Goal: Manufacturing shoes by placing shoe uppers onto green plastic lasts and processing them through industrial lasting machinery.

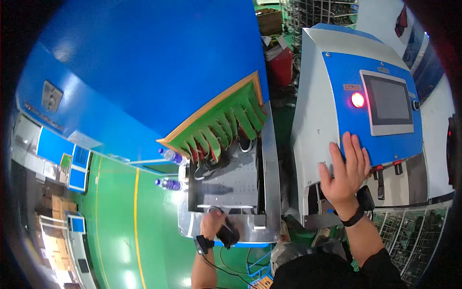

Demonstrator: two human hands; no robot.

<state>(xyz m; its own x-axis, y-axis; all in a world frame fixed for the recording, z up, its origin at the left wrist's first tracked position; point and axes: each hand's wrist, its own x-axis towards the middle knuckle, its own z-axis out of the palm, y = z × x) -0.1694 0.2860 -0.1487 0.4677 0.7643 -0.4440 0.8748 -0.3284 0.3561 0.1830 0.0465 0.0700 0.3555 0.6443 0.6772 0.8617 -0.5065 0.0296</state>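
My left hand [212, 224] is closed around a dark shoe [228, 235] at the near end of a perforated metal conveyor [231, 192]. Part of that shoe is hidden by the hand. Spread fingers of my right hand [347, 168] rest against the lower left corner of a blue and white control cabinet [332, 111], holding nothing. Farther up the conveyor, one dark shoe with a pale sole [211, 169] lies by the slit green curtain [221, 125]. Another dark shoe [246, 143] shows partly under the curtain's right side.
A large blue machine housing [168, 62] rises behind the conveyor. Two bottles with purple caps, one here [168, 184], stand at its left edge. The cabinet carries a grey screen [389, 103] and a lit red button [357, 99]. Wire racks [409, 236] stand at the lower right.
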